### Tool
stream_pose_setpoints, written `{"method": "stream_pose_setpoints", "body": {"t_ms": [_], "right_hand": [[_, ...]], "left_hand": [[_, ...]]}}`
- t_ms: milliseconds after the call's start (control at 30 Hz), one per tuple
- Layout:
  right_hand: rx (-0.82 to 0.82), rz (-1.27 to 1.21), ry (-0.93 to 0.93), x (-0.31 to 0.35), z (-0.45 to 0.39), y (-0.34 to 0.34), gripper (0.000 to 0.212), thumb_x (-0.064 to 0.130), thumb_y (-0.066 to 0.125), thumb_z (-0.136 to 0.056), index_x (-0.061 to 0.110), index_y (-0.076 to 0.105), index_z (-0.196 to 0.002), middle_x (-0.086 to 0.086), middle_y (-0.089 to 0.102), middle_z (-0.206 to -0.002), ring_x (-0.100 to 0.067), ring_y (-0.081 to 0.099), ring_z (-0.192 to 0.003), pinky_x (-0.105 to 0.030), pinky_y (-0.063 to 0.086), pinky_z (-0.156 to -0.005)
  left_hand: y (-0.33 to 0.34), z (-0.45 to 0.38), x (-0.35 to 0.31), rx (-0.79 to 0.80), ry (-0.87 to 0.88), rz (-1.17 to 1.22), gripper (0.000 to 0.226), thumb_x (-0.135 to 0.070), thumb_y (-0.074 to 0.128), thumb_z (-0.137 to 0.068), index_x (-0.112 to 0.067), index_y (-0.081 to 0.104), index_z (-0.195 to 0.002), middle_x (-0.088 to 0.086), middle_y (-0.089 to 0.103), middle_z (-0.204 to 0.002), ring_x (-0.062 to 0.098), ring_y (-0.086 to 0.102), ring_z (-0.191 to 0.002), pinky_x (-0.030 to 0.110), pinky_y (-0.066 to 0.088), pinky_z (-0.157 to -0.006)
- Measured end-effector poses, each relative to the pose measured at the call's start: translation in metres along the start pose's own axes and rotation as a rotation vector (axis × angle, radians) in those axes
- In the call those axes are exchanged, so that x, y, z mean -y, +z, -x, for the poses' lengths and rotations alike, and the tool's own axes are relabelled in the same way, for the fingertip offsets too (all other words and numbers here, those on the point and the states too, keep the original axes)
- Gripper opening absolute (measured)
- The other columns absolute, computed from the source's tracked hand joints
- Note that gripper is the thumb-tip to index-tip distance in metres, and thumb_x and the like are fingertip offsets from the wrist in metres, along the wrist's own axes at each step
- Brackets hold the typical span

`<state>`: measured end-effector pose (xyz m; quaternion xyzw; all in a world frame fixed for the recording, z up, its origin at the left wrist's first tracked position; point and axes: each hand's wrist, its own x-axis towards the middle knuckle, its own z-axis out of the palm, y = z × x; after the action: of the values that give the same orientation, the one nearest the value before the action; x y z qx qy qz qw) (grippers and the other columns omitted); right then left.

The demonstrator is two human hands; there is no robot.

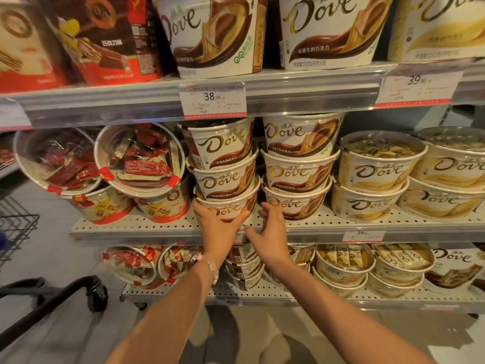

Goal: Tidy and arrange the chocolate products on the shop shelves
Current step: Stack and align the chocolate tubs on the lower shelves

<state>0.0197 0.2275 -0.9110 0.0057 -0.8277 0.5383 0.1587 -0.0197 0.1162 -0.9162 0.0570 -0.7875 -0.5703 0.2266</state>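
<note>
The bottom brown Dove tub [227, 210] of a leaning three-high stack on the middle shelf [315, 227] is cupped by the left hand [219, 227], probably to square the stack. At its three o'clock, the neighbouring stack's bottom tub [299, 206] is touched by the right hand [271, 233], fingers spread, seemingly for steadying.

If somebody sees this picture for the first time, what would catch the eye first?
Probably the two hands at the middle shelf: the left hand grips the bottom tub of a leaning stack of three brown Dove tubs, and the right hand reaches beside it. Next, the tilted red tubs on the left.
</note>
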Motion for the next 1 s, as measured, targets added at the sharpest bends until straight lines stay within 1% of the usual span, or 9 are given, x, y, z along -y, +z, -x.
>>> {"method": "stream_pose_setpoints", "body": {"t_ms": [33,100,233,367,433,567,633,900,1000], "right_hand": [[0.027,0.008,0.010,0.002,-0.006,0.003,0.075,0.022,0.071,-0.078,0.008,0.031,-0.140,-0.006,0.037,-0.140,-0.019,0.036,-0.131,-0.025,0.029,-0.110],[0.073,0.030,-0.016,0.006,-0.013,0.008,0.090,0.027,0.079,-0.070,0.006,0.029,-0.142,-0.010,0.037,-0.143,-0.020,0.033,-0.133,-0.012,0.021,-0.102],[0.104,-0.020,-0.004,0.010,-0.025,0.015,0.111,0.029,0.088,-0.056,0.007,0.023,-0.144,-0.009,0.036,-0.146,-0.019,0.033,-0.136,-0.035,0.030,-0.112],[0.074,-0.109,-0.009,0.014,-0.035,0.022,0.110,0.026,0.089,-0.054,0.009,0.026,-0.142,-0.006,0.042,-0.142,-0.019,0.039,-0.133,-0.040,0.036,-0.109],[0.072,-0.133,0.010,0.014,-0.036,0.024,0.109,0.026,0.089,-0.054,0.011,0.027,-0.142,-0.005,0.044,-0.141,-0.019,0.041,-0.131,-0.042,0.037,-0.107],[0.060,-0.132,0.000,0.011,-0.034,0.025,0.108,0.029,0.088,-0.055,0.014,0.027,-0.142,-0.003,0.045,-0.140,-0.017,0.044,-0.129,-0.041,0.039,-0.106],[0.058,-0.119,-0.016,0.010,-0.034,0.025,0.108,0.031,0.088,-0.055,0.014,0.027,-0.142,-0.003,0.045,-0.141,-0.017,0.043,-0.129,-0.041,0.039,-0.106],[0.022,-0.045,-0.011,0.008,-0.033,0.029,0.107,0.036,0.085,-0.058,0.016,0.025,-0.143,-0.003,0.044,-0.141,-0.020,0.042,-0.130,-0.042,0.038,-0.105],[0.016,-0.027,-0.003,0.007,-0.034,0.030,0.106,0.035,0.084,-0.058,0.015,0.024,-0.144,-0.004,0.044,-0.142,-0.021,0.041,-0.131,-0.042,0.038,-0.105]], "left_hand": [[-0.006,-0.001,0.002,0.024,0.010,0.014,0.123,-0.038,0.088,-0.052,-0.022,0.008,-0.143,0.007,0.030,-0.145,0.019,0.032,-0.134,0.031,0.031,-0.108],[-0.017,-0.004,0.007,0.032,0.039,0.017,0.118,-0.037,0.089,-0.052,-0.024,0.014,-0.142,0.004,0.034,-0.143,0.017,0.034,-0.131,0.029,0.032,-0.105],[-0.029,-0.004,0.005,-0.005,0.064,0.058,0.123,-0.035,0.089,-0.051,-0.028,0.010,-0.145,0.006,0.027,-0.147,0.016,0.030,-0.135,0.031,0.031,-0.107],[-0.035,-0.006,-0.009,0.000,0.168,0.058,0.122,-0.039,0.089,-0.051,-0.040,0.009,-0.144,-0.001,0.027,-0.148,0.011,0.028,-0.137,0.040,0.032,-0.110],[-0.034,-0.008,-0.016,-0.011,0.204,0.021,0.121,-0.039,0.088,-0.053,-0.040,0.009,-0.145,-0.002,0.030,-0.147,0.003,0.027,-0.133,0.029,0.030,-0.107],[-0.028,-0.009,-0.019,-0.026,0.220,-0.049,0.118,-0.033,0.087,-0.059,-0.033,0.010,-0.148,0.005,0.033,-0.142,-0.012,0.022,-0.116,-0.007,0.018,-0.089],[-0.028,-0.010,-0.018,-0.023,0.221,-0.053,0.116,-0.030,0.087,-0.060,-0.029,0.012,-0.148,0.007,0.034,-0.141,-0.014,0.023,-0.113,-0.012,0.016,-0.083],[-0.034,-0.014,-0.017,0.006,0.227,-0.042,0.119,-0.033,0.089,-0.054,-0.029,0.015,-0.148,-0.003,0.035,-0.140,-0.009,0.027,-0.119,-0.011,0.019,-0.085],[-0.034,-0.014,-0.019,0.008,0.222,-0.037,0.120,-0.032,0.089,-0.054,-0.030,0.015,-0.148,-0.004,0.036,-0.140,-0.002,0.032,-0.123,0.001,0.025,-0.096]]}}
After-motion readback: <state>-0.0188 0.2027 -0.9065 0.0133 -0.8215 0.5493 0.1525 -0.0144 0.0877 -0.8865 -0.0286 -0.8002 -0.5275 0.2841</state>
